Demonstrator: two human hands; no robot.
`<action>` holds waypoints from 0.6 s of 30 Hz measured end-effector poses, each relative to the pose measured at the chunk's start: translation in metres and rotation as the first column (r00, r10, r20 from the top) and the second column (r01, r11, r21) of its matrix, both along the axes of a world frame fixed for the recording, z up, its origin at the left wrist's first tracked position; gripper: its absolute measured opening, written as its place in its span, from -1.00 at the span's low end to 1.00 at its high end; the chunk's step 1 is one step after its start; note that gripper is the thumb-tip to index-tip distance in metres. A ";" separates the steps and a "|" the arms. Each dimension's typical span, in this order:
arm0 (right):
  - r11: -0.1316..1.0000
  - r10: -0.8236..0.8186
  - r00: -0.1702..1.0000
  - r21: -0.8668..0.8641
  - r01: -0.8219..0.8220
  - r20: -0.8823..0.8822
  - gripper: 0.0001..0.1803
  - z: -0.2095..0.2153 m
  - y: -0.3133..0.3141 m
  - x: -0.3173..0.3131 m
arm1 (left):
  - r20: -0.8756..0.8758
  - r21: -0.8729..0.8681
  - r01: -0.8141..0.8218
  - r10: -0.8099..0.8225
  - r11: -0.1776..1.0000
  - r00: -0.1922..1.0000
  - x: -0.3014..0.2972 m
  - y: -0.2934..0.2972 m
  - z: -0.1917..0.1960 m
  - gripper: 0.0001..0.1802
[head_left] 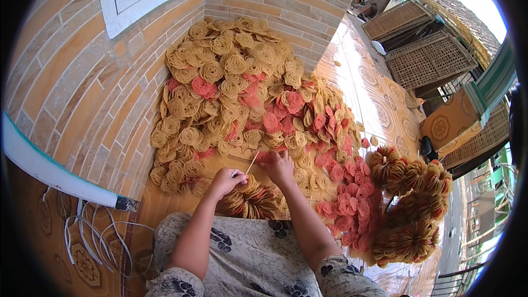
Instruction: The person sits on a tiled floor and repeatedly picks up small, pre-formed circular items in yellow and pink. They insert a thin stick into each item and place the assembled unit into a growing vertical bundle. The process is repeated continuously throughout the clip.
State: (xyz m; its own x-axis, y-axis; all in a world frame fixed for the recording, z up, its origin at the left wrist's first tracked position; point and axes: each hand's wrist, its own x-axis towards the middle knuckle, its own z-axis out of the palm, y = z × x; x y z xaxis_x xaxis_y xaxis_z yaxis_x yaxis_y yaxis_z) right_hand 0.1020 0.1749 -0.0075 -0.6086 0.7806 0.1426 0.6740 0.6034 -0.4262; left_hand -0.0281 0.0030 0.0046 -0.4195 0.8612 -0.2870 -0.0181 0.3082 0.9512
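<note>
My left hand (226,181) is closed, pinching a thin pale stick (252,161) that points up and away. My right hand (279,168) has its fingers curled at the edge of a pink lacy rosette (264,157), just right of the stick's tip. Below both hands, against my lap, lies a thick bundle of tan rosettes (253,201) pressed together with some reddish ones among them. A wide heap of loose tan rosettes (212,70) made of thin strands spreads beyond my hands, with pink ones mixed in.
More pink rosettes (357,201) lie to the right. Past them stand several finished-looking bundles (407,203). A tiled wall (82,38) borders the heap on the left. White straps (88,231) lie at lower left. Woven racks (432,60) lean at the far right.
</note>
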 end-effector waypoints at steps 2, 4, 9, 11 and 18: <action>0.995 0.017 0.999 0.094 -0.020 0.032 -0.57 -0.008 0.006 -0.006 | 0.025 0.006 0.005 -0.005 1.000 1.000 0.001 0.000 -0.002 -0.79; 0.992 -0.037 0.998 -0.119 0.030 -0.053 -0.67 -0.008 0.014 -0.009 | 0.014 0.006 0.000 0.000 1.000 1.000 0.004 0.001 -0.003 -0.79; 0.710 -0.189 0.890 -0.684 -0.168 -0.415 -0.80 0.009 0.029 -0.003 | -0.057 0.018 -0.002 0.003 1.000 0.998 0.004 0.001 0.001 -0.75; 0.646 -0.228 0.868 -0.735 -0.205 -0.442 -0.80 0.018 0.028 -0.001 | -0.090 0.031 0.002 0.001 1.000 0.996 0.005 0.001 0.003 -0.75; 0.625 0.124 0.875 -0.648 -0.435 -0.467 -0.68 0.042 0.025 0.009 | -0.006 0.012 0.010 -0.010 1.000 1.000 0.006 0.002 0.007 -0.80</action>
